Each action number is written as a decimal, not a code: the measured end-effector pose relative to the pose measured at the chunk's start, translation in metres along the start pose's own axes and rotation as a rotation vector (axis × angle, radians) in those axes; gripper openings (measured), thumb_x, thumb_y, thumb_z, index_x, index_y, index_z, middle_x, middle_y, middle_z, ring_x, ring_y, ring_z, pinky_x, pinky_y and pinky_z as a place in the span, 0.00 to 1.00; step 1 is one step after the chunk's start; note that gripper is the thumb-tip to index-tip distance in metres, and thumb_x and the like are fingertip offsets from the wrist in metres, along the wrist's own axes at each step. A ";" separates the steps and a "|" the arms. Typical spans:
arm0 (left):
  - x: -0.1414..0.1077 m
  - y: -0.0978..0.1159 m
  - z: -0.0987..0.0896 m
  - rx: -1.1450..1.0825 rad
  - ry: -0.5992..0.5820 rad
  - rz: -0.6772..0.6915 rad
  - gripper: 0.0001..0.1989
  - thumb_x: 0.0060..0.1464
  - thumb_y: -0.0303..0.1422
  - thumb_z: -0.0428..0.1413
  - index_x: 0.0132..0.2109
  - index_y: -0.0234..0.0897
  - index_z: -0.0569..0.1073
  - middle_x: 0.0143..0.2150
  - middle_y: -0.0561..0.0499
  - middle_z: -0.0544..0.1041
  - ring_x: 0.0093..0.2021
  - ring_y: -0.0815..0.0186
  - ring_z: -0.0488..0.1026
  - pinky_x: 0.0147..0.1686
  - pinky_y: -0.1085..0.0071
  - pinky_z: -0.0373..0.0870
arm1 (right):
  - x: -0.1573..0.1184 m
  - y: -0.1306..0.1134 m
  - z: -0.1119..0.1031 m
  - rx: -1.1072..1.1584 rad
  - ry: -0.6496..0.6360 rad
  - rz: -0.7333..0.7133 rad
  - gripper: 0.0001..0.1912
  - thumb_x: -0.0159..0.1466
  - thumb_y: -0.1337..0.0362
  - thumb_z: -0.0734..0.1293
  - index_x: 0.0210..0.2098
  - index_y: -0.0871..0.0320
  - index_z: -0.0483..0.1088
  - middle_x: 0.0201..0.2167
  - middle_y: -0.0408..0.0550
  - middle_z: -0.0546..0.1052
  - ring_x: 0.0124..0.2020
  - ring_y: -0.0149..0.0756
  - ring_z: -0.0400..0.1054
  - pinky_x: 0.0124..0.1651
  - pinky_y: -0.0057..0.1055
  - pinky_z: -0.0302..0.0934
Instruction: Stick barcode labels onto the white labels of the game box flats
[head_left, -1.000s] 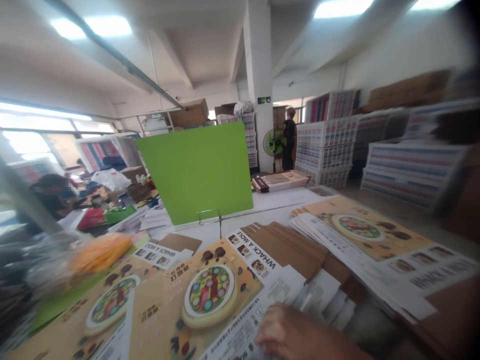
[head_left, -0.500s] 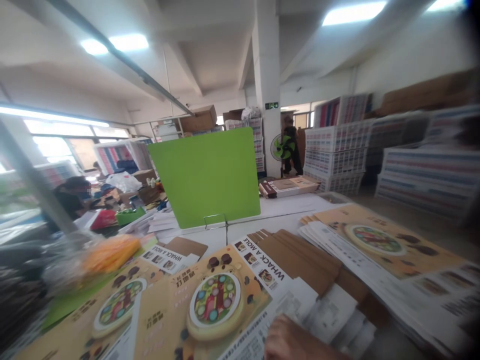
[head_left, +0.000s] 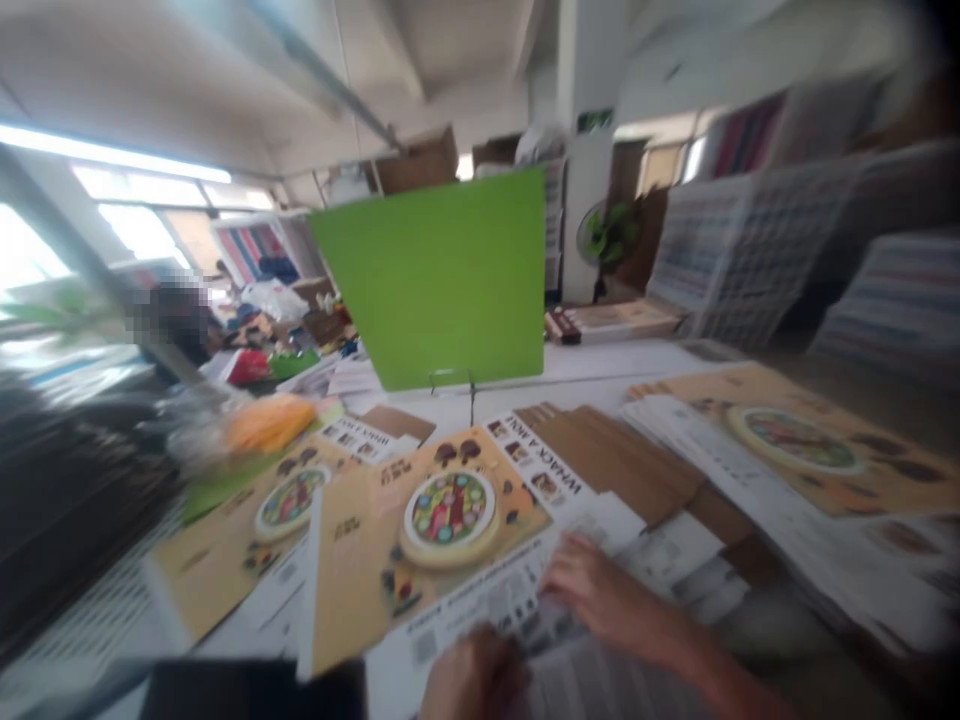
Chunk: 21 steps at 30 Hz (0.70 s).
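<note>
Near the bottom centre, my left hand [head_left: 476, 672] rests at the near edge of a printed cardboard sheet [head_left: 450, 510] showing a round game picture; its fingers are blurred. My right hand [head_left: 600, 590] lies on the white printed flap of the same sheet, fingers bent over it. Whether either hand grips the card cannot be made out. Behind my right hand is a fanned stack of brown and white flat cartons [head_left: 622, 460]. Another printed sheet [head_left: 217, 560] lies to the left.
A green board [head_left: 442, 280] stands upright on the white table [head_left: 585, 370]. More printed cartons [head_left: 795, 430] lie at the right. An orange bundle in clear plastic [head_left: 270, 425] is at the left. Stacked crates, a fan and a person [head_left: 180, 315] are farther back.
My left hand has come into view at the bottom. My right hand shows more of its forearm and sits higher in the picture. The view has tilted down, and the printed sheet's near edge now shows.
</note>
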<state>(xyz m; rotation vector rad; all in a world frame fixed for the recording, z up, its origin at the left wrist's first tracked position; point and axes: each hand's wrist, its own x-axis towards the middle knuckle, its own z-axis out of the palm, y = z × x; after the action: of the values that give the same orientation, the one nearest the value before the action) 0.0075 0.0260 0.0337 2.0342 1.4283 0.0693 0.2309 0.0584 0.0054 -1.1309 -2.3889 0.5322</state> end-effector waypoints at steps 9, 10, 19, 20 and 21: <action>-0.005 0.001 -0.002 -0.154 0.037 -0.027 0.06 0.58 0.29 0.58 0.34 0.38 0.79 0.36 0.51 0.76 0.37 0.65 0.73 0.35 0.76 0.63 | -0.011 0.010 0.002 -0.045 0.213 -0.016 0.13 0.68 0.69 0.57 0.44 0.56 0.73 0.44 0.52 0.72 0.48 0.40 0.66 0.51 0.39 0.62; -0.005 0.001 -0.001 -0.158 0.042 -0.020 0.06 0.58 0.29 0.58 0.34 0.38 0.79 0.36 0.52 0.76 0.36 0.65 0.73 0.35 0.76 0.63 | -0.010 0.008 0.003 -0.059 0.234 -0.026 0.13 0.69 0.69 0.58 0.44 0.56 0.73 0.43 0.52 0.72 0.48 0.40 0.66 0.51 0.40 0.63; -0.004 -0.006 0.002 -0.183 0.084 0.028 0.04 0.57 0.30 0.60 0.34 0.38 0.79 0.35 0.53 0.75 0.35 0.66 0.73 0.35 0.76 0.63 | -0.001 -0.021 0.015 -0.209 0.267 -0.036 0.10 0.67 0.71 0.62 0.42 0.52 0.73 0.34 0.47 0.70 0.39 0.38 0.63 0.43 0.38 0.56; -0.004 -0.006 0.001 -0.187 0.085 0.032 0.03 0.57 0.30 0.61 0.34 0.38 0.79 0.35 0.53 0.75 0.35 0.66 0.73 0.34 0.76 0.63 | -0.002 -0.022 0.017 -0.219 0.264 -0.042 0.10 0.67 0.71 0.62 0.42 0.52 0.73 0.34 0.46 0.70 0.38 0.38 0.62 0.43 0.38 0.55; -0.004 -0.006 0.001 -0.190 0.085 0.037 0.03 0.57 0.30 0.61 0.34 0.38 0.79 0.34 0.54 0.75 0.35 0.67 0.73 0.34 0.76 0.63 | -0.003 -0.022 0.019 -0.228 0.266 -0.053 0.11 0.68 0.71 0.61 0.41 0.52 0.73 0.34 0.46 0.70 0.38 0.38 0.62 0.42 0.37 0.55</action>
<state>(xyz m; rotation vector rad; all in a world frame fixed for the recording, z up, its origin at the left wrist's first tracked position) 0.0011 0.0230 0.0308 1.9212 1.3799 0.2989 0.2089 0.0402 0.0002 -1.1472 -2.2774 0.0842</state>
